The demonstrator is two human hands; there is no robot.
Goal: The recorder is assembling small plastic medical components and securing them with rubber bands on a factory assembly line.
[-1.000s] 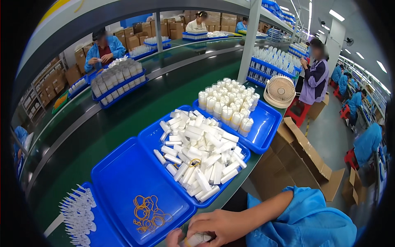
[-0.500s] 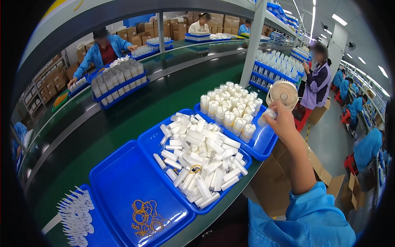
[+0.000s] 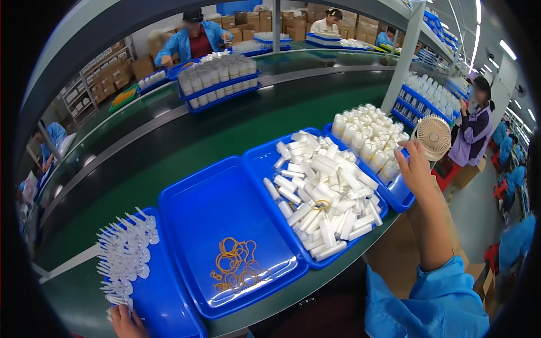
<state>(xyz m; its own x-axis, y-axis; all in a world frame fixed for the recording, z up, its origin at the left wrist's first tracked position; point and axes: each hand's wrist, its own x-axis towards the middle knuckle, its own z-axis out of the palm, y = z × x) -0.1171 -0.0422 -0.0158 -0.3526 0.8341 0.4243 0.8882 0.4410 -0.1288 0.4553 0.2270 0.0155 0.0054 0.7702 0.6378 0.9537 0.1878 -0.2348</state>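
Clear plastic pcs [image 3: 121,253] w/ thin stems lie in a stacked row along the L side of your leftmost blue tray [image 3: 166,293], and your L hand [image 3: 127,324] is right at the row's near end. Key relation: the row runs away from you, up-frame from that hand, while each pc's long axis sits roughly crosswise to the row, stem tips pointing up and L, broad flat ends to the R. L hand is by far the nearer one; R hand [image 3: 417,169] is well apart, past the tray w/ orange rubber bands [image 3: 230,260] and the next tray w/ the white packs [image 3: 332,186] heaped in it. Your L fingers are bent at the end pcs, prob. in contact, but can't tell if they grip one, as the lower frame edge cuts the hand off. R hand is half-curled over the rightmost tray [image 3: 399,191], fingertips at the R side of the upright banded bundles [image 3: 363,138], w/ the round beige fan [image 3: 433,138] just beyond; nothing shows clearly btwn those fingers, so can't tell whether they're closed on a bundle or free. All four trays sit side by side on the green worktop [image 3: 282,299].
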